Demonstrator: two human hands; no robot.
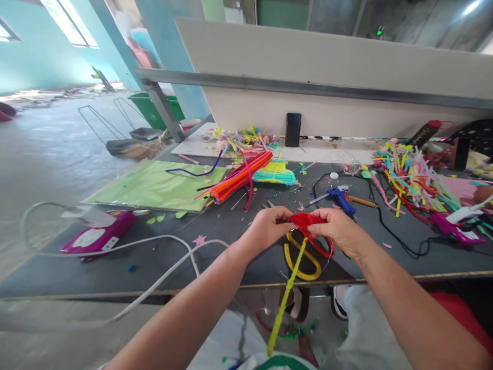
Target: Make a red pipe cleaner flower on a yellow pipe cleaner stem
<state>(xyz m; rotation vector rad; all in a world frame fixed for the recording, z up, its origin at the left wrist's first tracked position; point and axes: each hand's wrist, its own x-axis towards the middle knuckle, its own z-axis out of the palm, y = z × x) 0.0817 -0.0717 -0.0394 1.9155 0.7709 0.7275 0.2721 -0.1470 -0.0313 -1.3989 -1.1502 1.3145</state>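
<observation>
Near the table's front edge, my left hand [268, 227] pinches the left side of a red piece [306, 221]. The fingers of my right hand [334, 228] close on its right side. From the red piece a yellow-green fuzzy stem [287, 295] hangs down past the table edge. Just below my hands, scissors with yellow [308, 276] and red handles lie on the table, partly covered. A blue glue gun [341, 200] rests behind my right hand.
A bundle of red and orange stems [241, 179] lies beside a green sheet [154, 185]. Coloured stems are heaped at the right [414, 177]. A black phone [293, 130] leans on the back board. White cables cross the left front; a black cord runs at right.
</observation>
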